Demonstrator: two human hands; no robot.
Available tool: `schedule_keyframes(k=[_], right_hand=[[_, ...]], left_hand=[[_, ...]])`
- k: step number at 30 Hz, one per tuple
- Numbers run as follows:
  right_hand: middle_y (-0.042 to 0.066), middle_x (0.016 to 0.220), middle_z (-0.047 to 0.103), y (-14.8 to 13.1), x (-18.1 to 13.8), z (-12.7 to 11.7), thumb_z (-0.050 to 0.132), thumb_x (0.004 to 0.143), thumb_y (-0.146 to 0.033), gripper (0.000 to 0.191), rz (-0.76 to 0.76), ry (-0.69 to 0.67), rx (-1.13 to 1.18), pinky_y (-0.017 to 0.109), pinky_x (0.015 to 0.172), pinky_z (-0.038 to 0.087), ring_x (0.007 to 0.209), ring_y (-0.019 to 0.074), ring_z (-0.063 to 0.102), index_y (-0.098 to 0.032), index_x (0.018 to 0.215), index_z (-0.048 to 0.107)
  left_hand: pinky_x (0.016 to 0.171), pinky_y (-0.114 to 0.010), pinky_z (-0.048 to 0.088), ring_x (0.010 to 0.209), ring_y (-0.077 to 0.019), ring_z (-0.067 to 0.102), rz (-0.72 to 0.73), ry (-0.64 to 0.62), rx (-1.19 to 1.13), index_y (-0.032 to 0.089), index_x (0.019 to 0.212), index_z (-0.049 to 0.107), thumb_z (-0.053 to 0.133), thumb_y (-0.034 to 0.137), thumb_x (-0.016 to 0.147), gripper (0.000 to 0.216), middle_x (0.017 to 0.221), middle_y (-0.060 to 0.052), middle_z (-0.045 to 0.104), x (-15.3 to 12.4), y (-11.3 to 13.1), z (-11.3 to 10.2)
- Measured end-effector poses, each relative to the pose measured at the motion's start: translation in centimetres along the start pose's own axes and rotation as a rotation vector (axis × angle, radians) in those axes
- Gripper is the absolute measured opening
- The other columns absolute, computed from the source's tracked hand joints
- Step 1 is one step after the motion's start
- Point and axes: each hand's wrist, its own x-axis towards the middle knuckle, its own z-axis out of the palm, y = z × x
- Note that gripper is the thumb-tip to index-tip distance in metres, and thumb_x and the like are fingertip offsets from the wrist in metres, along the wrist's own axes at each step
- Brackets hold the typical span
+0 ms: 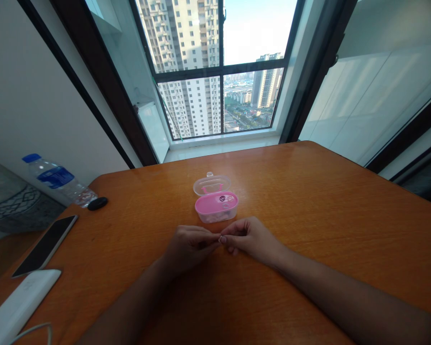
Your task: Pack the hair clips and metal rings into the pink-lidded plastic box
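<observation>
My left hand [193, 248] and my right hand [249, 239] meet fingertip to fingertip just above the wooden table. Both are closed in a pinch. Whatever sits between the fingertips is too small to make out; a tiny pale spot shows there. Just beyond them stands a small oval plastic box [217, 216] with clear sides. Its clear lid [211, 186] is flipped back toward the window. Inside the rim lies a pink tray [208, 203] carrying a small black ring-like piece [222, 198] and some pale pink ones [230, 197].
On the left of the wooden table [309, 201] are a clear water bottle [66, 184] with a blue cap, a round black object [97, 203], a phone [45, 245] and a white power bank [23, 304] with a cable [39, 327]. A window [221, 74] is behind the far edge.
</observation>
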Motion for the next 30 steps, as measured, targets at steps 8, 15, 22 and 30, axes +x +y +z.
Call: schedule_keyframes(k=[8, 15, 22, 30], right_hand=[[0.001, 0.061, 0.067, -0.07, -0.14, 0.28, 0.08, 0.069, -0.047, 0.037, -0.03, -0.034, -0.021, 0.023, 0.051, 0.048, 0.052, 0.011, 0.059, -0.013, 0.079, 0.07], [0.002, 0.061, 0.067, 0.43, -0.44, 0.48, 0.07, 0.081, -0.044, 0.029, -0.097, 0.02, -0.189, 0.021, 0.047, 0.042, 0.05, 0.011, 0.058, -0.015, 0.082, 0.069], [0.003, 0.063, 0.068, 0.61, -0.35, 0.31, 0.068, 0.083, -0.047, 0.032, -0.109, 0.0, -0.239, 0.021, 0.047, 0.041, 0.051, 0.0118, 0.058, -0.016, 0.086, 0.075], [0.0, 0.061, 0.064, 0.07, -0.88, 0.31, 0.068, 0.083, -0.039, 0.022, -0.259, 0.11, -0.478, 0.023, 0.049, 0.036, 0.055, 0.0116, 0.052, -0.019, 0.082, 0.076]], left_hand=[[0.061, -0.022, 0.051, 0.066, -0.0135, 0.067, 0.011, -0.018, -0.058, 0.019, 0.098, 0.078, 0.067, 0.025, 0.086, 0.017, 0.082, -0.007, 0.075, 0.14, 0.39, -0.16], [0.055, -0.022, 0.047, 0.058, -0.0124, 0.061, -0.141, -0.019, -0.056, 0.015, 0.082, 0.075, 0.071, 0.03, 0.081, 0.015, 0.072, -0.006, 0.072, 0.27, 0.7, -0.41], [0.057, -0.023, 0.047, 0.059, -0.0144, 0.063, -0.143, -0.04, -0.034, 0.016, 0.079, 0.076, 0.066, 0.031, 0.084, 0.019, 0.071, -0.007, 0.073, 0.24, 0.67, -0.63], [0.057, -0.024, 0.048, 0.059, -0.0146, 0.063, -0.143, -0.064, -0.06, 0.015, 0.078, 0.076, 0.066, 0.03, 0.084, 0.019, 0.071, -0.008, 0.073, 0.28, 0.61, -0.69]])
